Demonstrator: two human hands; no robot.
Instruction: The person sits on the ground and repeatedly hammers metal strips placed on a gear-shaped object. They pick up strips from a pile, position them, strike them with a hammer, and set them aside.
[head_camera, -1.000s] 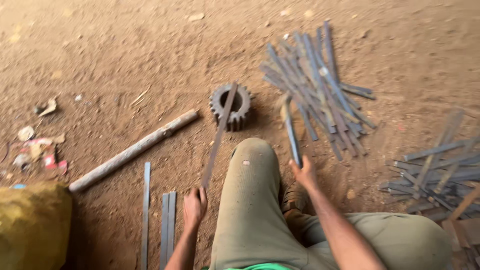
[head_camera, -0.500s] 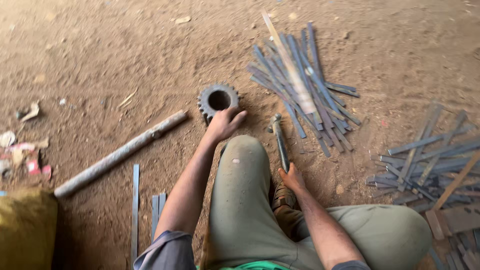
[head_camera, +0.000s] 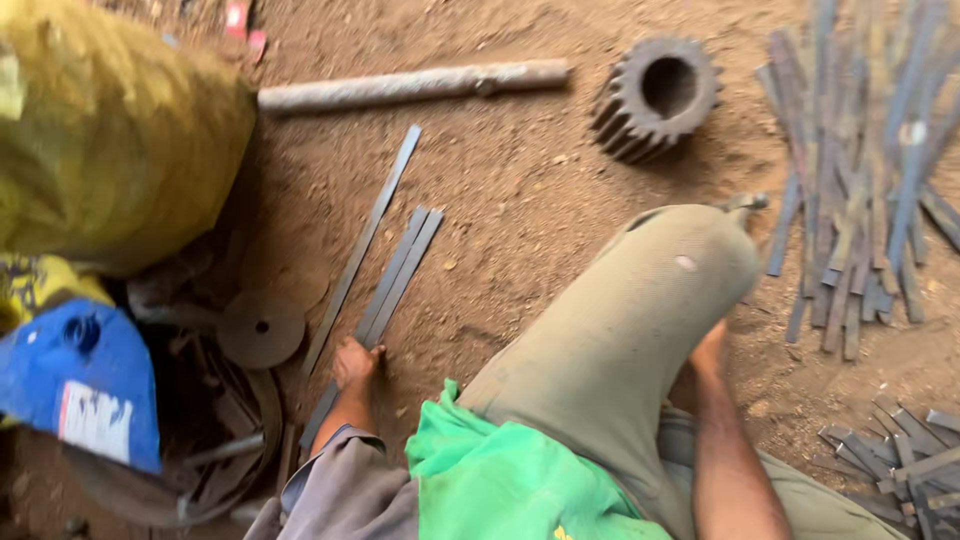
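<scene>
Nearest us, at lower left, we see a blue container (head_camera: 85, 385) with a pale rectangular label, and above it a bulging yellow sack (head_camera: 110, 140). The ground (head_camera: 520, 210) is bare reddish dirt; we see no walls.

Our left hand (head_camera: 355, 365) rests on the near ends of the flat metal strips (head_camera: 395, 280) lying side by side on the dirt; its fingers curl down onto them, though we cannot tell if they grip. Our right hand (head_camera: 708, 350) sits behind the bent knee (head_camera: 680, 270), fingers hidden.

Farther off lie a grey pipe (head_camera: 410, 87), a toothed gear (head_camera: 660, 95) and a heap of metal strips (head_camera: 860, 180).
</scene>
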